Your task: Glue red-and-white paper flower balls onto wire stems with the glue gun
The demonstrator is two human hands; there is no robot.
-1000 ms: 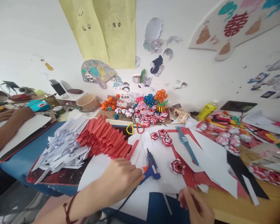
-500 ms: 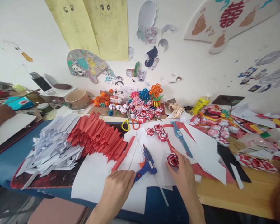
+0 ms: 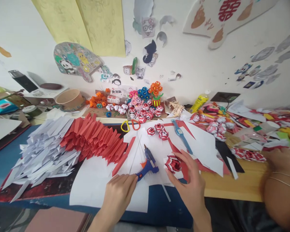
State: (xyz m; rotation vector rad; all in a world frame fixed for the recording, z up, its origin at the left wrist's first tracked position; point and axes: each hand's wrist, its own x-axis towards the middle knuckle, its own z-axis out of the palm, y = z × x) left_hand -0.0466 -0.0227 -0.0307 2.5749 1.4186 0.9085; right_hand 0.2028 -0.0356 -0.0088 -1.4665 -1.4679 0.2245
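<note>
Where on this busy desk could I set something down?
The bare wood between the black paper and the front edge has room, as does the white sheet left of the left hand. The back is crowded with paper flowers, the right end with scraps.

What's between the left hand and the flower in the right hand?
The blue glue gun, over white paper, as the head view shows.
</note>
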